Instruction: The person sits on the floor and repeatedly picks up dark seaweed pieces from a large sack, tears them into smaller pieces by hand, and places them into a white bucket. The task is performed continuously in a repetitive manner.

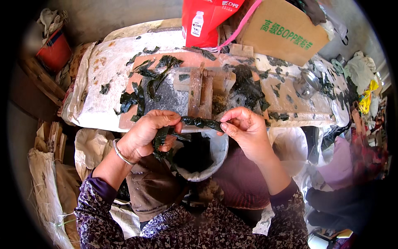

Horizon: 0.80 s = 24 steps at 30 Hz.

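A dark green strip of seaweed (200, 122) is stretched between my two hands. My left hand (155, 129), with a metal bangle at its wrist, closes on one end, and more seaweed hangs from it. The thumb and index finger of my right hand (244, 127) pinch the other end. Below the strip stands a white-lined bucket (220, 158) holding a dark mass. Just beyond my hands, a rusty metal-and-wood fixture (200, 90) is on the table. Loose seaweed lies left of it (149, 73), and a larger pile (247, 84) lies at its right.
The table (105, 77) has a pale cover and scattered seaweed scraps. A glass jar (307, 84) lies at its right. Behind are a red bag (202, 23) and a cardboard box (283, 31). Sacks (45, 186) stand at lower left; a red bucket (55, 53) is at upper left.
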Tool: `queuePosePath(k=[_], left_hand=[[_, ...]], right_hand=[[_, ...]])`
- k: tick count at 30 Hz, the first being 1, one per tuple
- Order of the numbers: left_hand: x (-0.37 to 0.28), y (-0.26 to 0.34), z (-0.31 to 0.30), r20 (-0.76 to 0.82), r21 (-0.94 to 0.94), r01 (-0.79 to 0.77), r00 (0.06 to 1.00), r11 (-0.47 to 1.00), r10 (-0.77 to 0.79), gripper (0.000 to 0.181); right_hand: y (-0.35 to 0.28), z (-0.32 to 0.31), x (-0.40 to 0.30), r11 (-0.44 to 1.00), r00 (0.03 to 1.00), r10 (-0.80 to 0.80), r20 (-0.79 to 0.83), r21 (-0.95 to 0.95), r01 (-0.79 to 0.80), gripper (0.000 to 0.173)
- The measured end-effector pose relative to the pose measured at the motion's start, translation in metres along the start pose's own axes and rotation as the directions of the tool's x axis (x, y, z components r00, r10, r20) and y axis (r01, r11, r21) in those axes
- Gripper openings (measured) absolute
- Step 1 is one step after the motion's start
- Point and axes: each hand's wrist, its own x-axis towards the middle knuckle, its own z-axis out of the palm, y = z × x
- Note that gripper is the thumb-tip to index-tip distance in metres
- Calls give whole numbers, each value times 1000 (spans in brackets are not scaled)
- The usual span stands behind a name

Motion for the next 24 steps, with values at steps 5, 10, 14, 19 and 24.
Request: queuePosePath(k=[5,10,14,19,24], left_hand=[[23,27,-5,-19,-1,0,1000,1000,0,28],[56,50,-19,-60,-40,-1,998,999,-1,28],[83,48,-37,-123,-40,29,992,999,-34,25],[77,10,-56,-184,72,51,982,996,-37,20],[12,-23,-63,-102,4,-20,995,1000,21,26]], right_hand=[[1,-1,41,941,975,-203,-92,-293,168,18],[-14,0,88,406,792,-572,214,-765,500,24],[5,-1,98,305,788,-534,305,-801,516,17],[19,-1,68,295,851,-427,306,-843,451,15],[16,-19,11,409,826,-558,82,-839,359,20]])
